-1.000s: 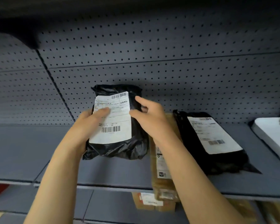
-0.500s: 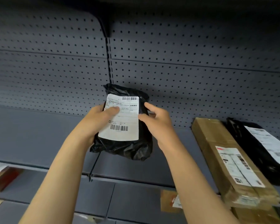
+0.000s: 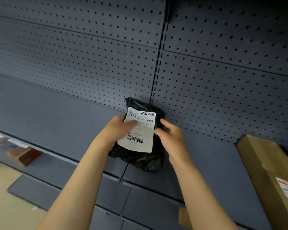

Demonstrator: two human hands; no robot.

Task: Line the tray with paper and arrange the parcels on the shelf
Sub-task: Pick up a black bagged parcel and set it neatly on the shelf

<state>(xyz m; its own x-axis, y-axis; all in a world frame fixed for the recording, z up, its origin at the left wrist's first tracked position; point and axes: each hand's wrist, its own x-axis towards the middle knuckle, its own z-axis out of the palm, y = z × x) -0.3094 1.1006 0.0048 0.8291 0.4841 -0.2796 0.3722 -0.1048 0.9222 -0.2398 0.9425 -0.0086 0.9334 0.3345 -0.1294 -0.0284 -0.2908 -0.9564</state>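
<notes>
left hand (image 3: 119, 128) gripping black parcel (image 3: 140, 156) with thumb across its white label (image 3: 138, 131), right hand (image 3: 170, 135) closed on the parcel's right edge, parcel tilted back over the grey shelf (image 3: 56, 117) near the pegboard wall (image 3: 90, 55), brown box (image 3: 263, 165) well to the right

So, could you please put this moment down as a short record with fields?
held item: black parcel with white label, facing the camera
left hand: grips the parcel's left side, thumb on the label
right hand: holds the parcel's right edge
parcel position: above the shelf, near the pegboard
nearby: brown box lying on the shelf to the right
</notes>
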